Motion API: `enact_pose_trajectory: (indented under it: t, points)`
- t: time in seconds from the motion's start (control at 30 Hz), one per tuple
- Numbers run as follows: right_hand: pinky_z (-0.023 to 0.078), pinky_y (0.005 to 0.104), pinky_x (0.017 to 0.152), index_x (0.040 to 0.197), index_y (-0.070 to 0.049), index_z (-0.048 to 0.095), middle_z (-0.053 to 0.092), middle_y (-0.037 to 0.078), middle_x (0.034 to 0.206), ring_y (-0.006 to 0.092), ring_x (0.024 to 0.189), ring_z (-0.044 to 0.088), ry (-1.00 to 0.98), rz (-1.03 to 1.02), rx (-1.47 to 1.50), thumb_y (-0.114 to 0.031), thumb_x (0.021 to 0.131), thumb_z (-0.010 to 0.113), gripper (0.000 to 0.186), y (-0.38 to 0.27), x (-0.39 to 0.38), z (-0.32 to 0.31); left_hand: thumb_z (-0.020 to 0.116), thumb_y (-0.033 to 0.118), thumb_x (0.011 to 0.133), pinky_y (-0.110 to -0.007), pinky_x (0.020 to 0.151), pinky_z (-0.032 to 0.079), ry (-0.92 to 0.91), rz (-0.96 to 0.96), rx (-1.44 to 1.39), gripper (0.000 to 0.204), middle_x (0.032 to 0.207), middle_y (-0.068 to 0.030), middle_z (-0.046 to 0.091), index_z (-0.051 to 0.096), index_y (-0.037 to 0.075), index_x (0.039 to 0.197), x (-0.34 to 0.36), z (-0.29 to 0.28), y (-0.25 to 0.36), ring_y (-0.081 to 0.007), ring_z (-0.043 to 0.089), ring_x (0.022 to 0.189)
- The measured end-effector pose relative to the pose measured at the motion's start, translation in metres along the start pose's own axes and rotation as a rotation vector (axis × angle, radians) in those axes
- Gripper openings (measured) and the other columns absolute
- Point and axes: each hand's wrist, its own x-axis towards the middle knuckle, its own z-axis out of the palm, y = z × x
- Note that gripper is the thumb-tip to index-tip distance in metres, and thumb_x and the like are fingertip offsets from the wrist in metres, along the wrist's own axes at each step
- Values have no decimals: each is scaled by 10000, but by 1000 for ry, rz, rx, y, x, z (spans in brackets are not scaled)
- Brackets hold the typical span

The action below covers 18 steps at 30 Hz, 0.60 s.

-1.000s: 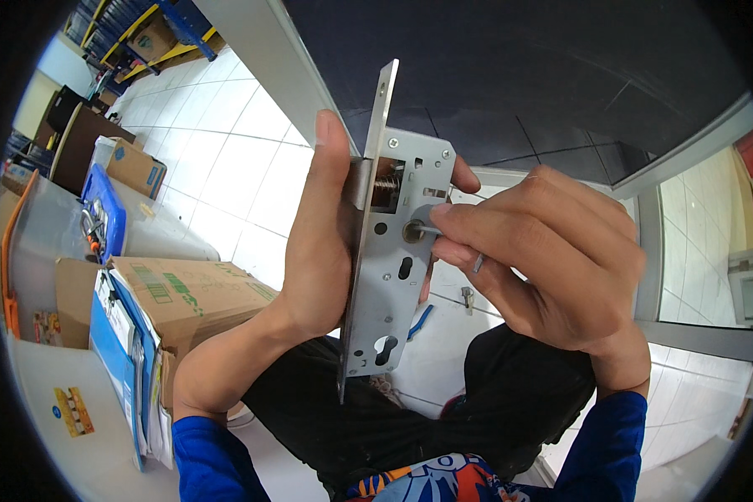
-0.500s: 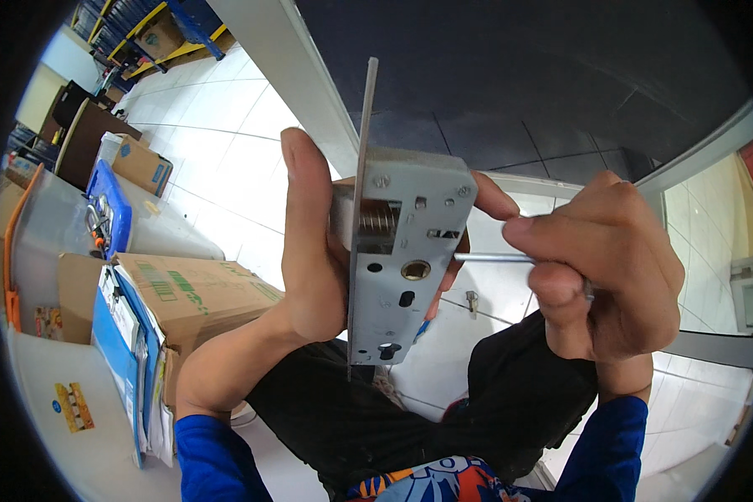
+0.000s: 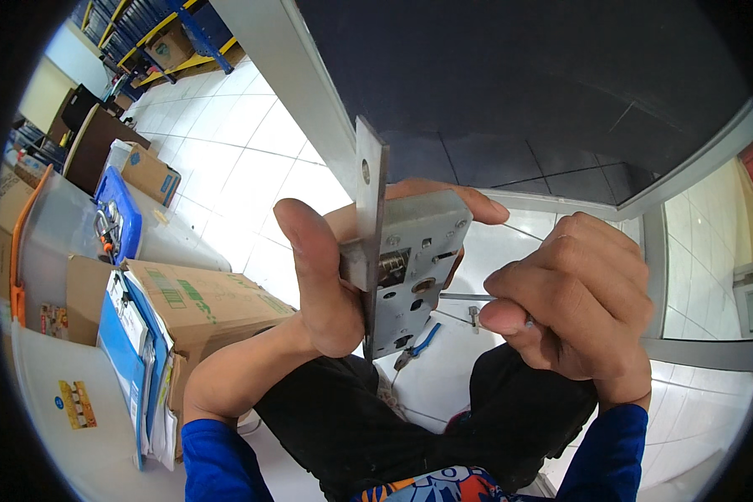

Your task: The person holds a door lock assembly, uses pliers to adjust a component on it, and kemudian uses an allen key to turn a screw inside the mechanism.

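A grey metal mortise lock (image 3: pixel 418 247) with a long faceplate stands tilted in front of me. My left hand (image 3: pixel 330 293) grips it from behind, its thumb raised along the faceplate side and its fingers partly hidden behind the case. A latch bolt (image 3: pixel 356 263) sticks out of the faceplate, next to the thumb. To the right, my right hand (image 3: pixel 573 301) is closed around a thin metal rod (image 3: pixel 468 297). The rod's tip points at the lock's edge near the spindle hole (image 3: pixel 424 285). I cannot tell whether it touches.
On the tiled floor below lie blue-handled pliers (image 3: pixel 418 345) and a small metal part (image 3: pixel 474 318). A cardboard box (image 3: pixel 205 293) and blue folders (image 3: pixel 125 335) stand at left, beside plastic bins. A dark door panel in a grey frame (image 3: pixel 309 79) rises ahead.
The lock has tipped and turned, so more of the faceplate's front shows. My right hand has shifted slightly left with the rod. The pliers have come into fuller view.
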Motion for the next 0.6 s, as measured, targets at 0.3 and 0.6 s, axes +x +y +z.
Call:
enact_pose_trajectory:
  t: [0.3, 0.6]
  points:
    - [388, 302, 489, 817, -97, 718, 612, 16, 661, 176, 528, 556, -31, 0, -60, -347, 906, 812, 282, -2, 5, 4, -35, 972, 823, -302, 690, 501, 301, -168, 226, 1233, 933, -97, 673, 648, 32, 1234, 1, 20, 9, -148, 604, 727]
    - [387, 302, 481, 836, -89, 740, 620, 27, 653, 171, 517, 547, -24, -21, 10, -301, 925, 801, 237, 3, 5, 8, -20, 906, 903, -284, 627, 469, 325, -260, 243, 1200, 733, -41, 592, 618, -44, 1262, 10, 9, 13, -137, 571, 671]
